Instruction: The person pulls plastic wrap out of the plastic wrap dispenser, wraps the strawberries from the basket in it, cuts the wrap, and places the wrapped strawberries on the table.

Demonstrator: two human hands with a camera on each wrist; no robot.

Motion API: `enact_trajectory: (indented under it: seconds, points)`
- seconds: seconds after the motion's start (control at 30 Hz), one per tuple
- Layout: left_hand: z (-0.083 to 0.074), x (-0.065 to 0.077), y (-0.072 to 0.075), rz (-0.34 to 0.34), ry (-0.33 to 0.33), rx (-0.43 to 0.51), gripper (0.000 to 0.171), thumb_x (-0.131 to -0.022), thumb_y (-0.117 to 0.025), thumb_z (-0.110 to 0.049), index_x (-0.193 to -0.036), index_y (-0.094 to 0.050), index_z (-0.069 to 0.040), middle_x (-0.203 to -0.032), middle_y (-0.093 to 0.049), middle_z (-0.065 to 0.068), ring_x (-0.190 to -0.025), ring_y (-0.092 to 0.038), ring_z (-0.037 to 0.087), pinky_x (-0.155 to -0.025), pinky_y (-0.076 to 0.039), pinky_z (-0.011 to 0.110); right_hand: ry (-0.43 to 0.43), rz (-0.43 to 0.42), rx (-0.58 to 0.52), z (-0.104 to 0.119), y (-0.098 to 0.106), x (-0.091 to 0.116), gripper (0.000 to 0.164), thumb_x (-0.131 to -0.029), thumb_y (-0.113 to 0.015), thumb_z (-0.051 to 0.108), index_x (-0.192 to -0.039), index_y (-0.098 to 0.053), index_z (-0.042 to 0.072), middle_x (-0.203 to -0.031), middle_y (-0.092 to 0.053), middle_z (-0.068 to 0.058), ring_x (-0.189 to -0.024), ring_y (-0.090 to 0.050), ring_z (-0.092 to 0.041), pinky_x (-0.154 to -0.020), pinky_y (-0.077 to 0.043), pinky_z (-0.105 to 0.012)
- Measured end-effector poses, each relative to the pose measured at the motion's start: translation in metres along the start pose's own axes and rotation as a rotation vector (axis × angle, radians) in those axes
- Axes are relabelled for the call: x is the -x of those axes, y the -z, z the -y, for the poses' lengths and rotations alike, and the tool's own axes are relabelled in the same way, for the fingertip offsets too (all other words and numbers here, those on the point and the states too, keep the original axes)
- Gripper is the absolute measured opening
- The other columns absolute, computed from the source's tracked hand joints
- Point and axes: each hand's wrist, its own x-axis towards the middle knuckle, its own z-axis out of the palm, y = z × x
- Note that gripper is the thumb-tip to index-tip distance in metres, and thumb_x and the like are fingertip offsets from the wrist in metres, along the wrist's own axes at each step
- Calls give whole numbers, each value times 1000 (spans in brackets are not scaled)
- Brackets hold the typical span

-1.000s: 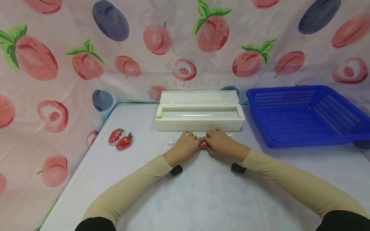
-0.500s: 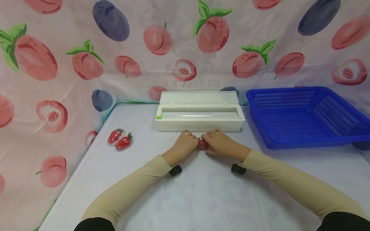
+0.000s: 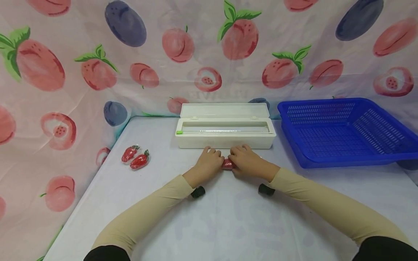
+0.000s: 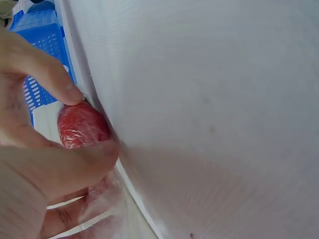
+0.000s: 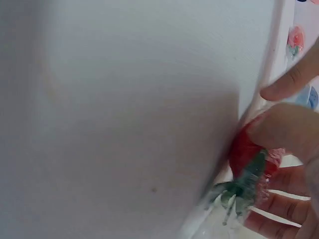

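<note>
A red strawberry (image 3: 228,164) in clear plastic film lies on the table between my two hands. My left hand (image 3: 207,163) grips its left end; in the left wrist view the thumb crosses the crinkled film (image 4: 102,201). From the other side my right hand (image 3: 250,163) holds it, thumb on the red flesh and fingers curled behind. Green leaves (image 5: 241,186) show under film in the right wrist view. Just beyond the hands stands a white cling film dispenser (image 3: 225,140), its lid (image 3: 225,110) raised and a film roll (image 3: 225,129) inside.
Two film-wrapped strawberries (image 3: 139,161) lie close together on the left of the white-covered table (image 3: 228,224). A blue perforated basket (image 3: 346,159) stands at the right rear. Fruit-patterned cloth (image 3: 209,47) hangs behind the table and along its left side.
Both hands have shifted slightly left with the strawberry, which has turned a little between the fingers. Dispenser, basket and the two wrapped strawberries have stayed put.
</note>
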Motion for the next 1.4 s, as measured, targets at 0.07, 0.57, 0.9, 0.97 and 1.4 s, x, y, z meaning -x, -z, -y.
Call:
enact_trajectory:
  seconds: [0.07, 0.57, 0.9, 0.97, 1.4]
  points:
    - [0, 1, 0, -8, 1, -7, 22, -86, -65, -30, -101, -70, -15, -102, -69, 1, -100, -60, 21, -97, -39, 40, -2, 19, -14, 1, 0, 1, 41, -78, -67, 25, -110, -62, 1, -103, -58, -10, -103, -55, -28, -92, -42, -52]
    - [2, 5, 7, 11, 24, 74, 12, -88, -62, -21, -93, -71, -15, -91, -73, 1, -92, -63, 21, -100, -39, 42, -58, 23, -88, -3, -2, 5, 32, -84, -67, 32, -107, -57, 11, -98, -62, -5, -98, -60, -24, -90, -43, -48]
    - [13, 15, 5, 0, 79, 129, 23, -90, -61, -32, -97, -71, -14, -90, -73, 1, -91, -65, 20, -101, -40, 43, -149, 81, -128, -3, 4, 3, 29, -90, -61, 30, -107, -62, 6, -92, -66, -5, -88, -64, -21, -80, -48, -43]
    - [14, 18, 7, 0, 75, 147, 22, -91, -59, -31, -97, -71, -14, -91, -74, 0, -92, -65, 20, -101, -39, 43, -171, 83, -138, -4, 4, 2, 29, -90, -61, 30, -105, -63, 6, -90, -67, -5, -83, -64, -20, -77, -48, -42]
    - [17, 17, 11, 2, -144, 353, 32, -82, -64, 1, -107, -69, -18, -102, -72, -5, -103, -63, 15, -106, -36, 42, -159, 9, -278, -8, 1, 3, 31, -87, -65, 25, -109, -65, 3, -95, -70, -8, -85, -66, -19, -77, -53, -36]
